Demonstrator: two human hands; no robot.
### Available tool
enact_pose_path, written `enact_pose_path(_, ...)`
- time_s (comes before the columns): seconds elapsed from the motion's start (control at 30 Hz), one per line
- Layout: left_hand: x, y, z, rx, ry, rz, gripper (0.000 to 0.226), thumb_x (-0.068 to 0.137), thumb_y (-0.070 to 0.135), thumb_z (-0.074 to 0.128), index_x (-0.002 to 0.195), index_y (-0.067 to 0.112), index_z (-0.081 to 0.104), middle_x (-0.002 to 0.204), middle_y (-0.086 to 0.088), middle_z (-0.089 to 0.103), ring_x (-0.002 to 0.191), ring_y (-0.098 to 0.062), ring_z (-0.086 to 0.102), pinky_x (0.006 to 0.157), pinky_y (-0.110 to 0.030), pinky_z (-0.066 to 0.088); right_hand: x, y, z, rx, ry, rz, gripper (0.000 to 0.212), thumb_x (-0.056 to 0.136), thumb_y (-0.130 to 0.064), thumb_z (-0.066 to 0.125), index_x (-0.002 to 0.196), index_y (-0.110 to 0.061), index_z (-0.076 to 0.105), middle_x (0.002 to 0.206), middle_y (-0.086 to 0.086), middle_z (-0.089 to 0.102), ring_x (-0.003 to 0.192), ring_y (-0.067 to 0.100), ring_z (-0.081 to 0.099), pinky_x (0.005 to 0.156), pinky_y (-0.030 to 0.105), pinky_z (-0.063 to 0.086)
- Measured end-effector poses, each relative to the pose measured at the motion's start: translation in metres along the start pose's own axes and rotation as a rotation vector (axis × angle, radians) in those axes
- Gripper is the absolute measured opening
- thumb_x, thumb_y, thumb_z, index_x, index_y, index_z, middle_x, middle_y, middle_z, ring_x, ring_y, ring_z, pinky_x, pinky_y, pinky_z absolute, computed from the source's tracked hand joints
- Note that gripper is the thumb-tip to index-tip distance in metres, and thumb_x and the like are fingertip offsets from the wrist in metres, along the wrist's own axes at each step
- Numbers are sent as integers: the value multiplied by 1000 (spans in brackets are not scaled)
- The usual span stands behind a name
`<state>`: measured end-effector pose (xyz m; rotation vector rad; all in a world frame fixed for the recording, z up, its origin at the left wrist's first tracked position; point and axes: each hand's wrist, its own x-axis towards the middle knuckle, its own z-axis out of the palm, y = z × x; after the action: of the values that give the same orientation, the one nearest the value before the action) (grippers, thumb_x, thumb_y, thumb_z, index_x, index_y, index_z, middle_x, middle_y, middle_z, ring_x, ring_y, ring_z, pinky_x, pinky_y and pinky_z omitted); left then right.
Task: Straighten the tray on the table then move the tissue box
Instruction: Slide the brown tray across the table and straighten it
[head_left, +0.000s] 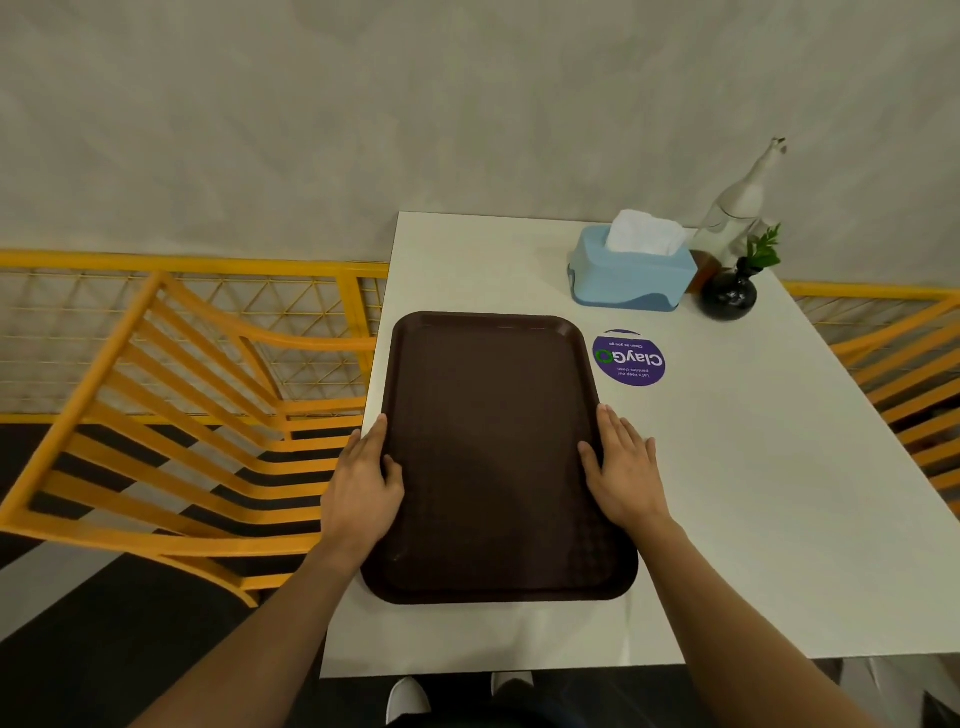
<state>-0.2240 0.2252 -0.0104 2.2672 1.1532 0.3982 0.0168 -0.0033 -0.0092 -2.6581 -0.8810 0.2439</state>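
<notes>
1. The white desk (727, 467) fills the right half of the view, its far edge against a pale wall, with yellow slatted chairs (171, 426) on either side of it.
2. The dark brown tray (493, 457) lies flat on the near left part of the desk, its long sides running away from the person and its left edge close to the desk's left edge. Nothing sits in it.
3. The left hand (363, 483) rests on the tray's left rim, fingers extended and close together along the outer edge, thumb hooked over onto the tray's inner surface. It is not closed into a fist; it clasps the rim loosely.
4. The right hand (623, 467) mirrors it on the right rim: fingers spread slightly and lying flat on the desk just outside the tray, thumb over the rim on the inner side.
5. The light blue tissue box (631, 280) stands at the far right of the desk, well apart from the tray and both hands, with a white tissue sticking out of its top.
6. A clear glass bottle (737, 208) stands behind the box, near the wall.
7. A round purple sticker (628, 359) lies on the desk between tray and tissue box, just beside the tray's far right corner.
8. A small dark round vase (727, 296) with a green sprig sits just right of the tissue box.
</notes>
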Motion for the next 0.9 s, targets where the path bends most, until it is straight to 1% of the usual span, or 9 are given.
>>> enact_pose_path(0.27,0,0,0,-3,5,11,57,102,24,48,157,23,32,154,-7,48,149,-25,33,104,-47,49,0,2,2,-4,9,-11,65,106,-50,31,161,-20,15,166,3,27,152,28,22,123,54,13)
enact_pose_path(0.33,0,2,0,-3,8,7,57,102,24,48,157,23,33,154,-7,48,149,-25,33,103,-47,49,1,4,2,-22,17,-12,65,106,-51,30,161,-20,15,166,3,27,153,28,22,123,53,12)
enact_pose_path(0.47,-3,4,1,-12,23,7,57,101,22,50,156,21,35,151,-8,51,150,-26,31,101,-47,50,3,5,1,-71,33,-15,65,106,-52,28,161,-20,16,167,2,23,155,28,15,123,51,6)
enact_pose_path(0.6,-3,4,1,-13,19,14,57,101,22,51,156,22,35,150,-8,52,150,-27,31,101,-48,50,1,5,2,-56,34,-6,65,106,-52,28,161,-19,16,167,3,23,155,27,14,124,51,6)
enact_pose_path(0.8,-4,7,-1,-7,6,8,57,101,23,50,156,22,35,151,-7,51,151,-27,29,95,-47,54,-1,5,-1,-70,26,7,66,105,-53,27,161,-21,15,167,2,22,155,27,14,123,51,6)
enact_pose_path(0.9,-3,9,-4,-6,-4,16,57,100,22,50,156,21,36,148,-7,54,149,-29,33,92,-49,55,-1,5,-1,-77,26,9,65,106,-53,27,161,-21,14,167,2,22,155,27,14,124,52,6)
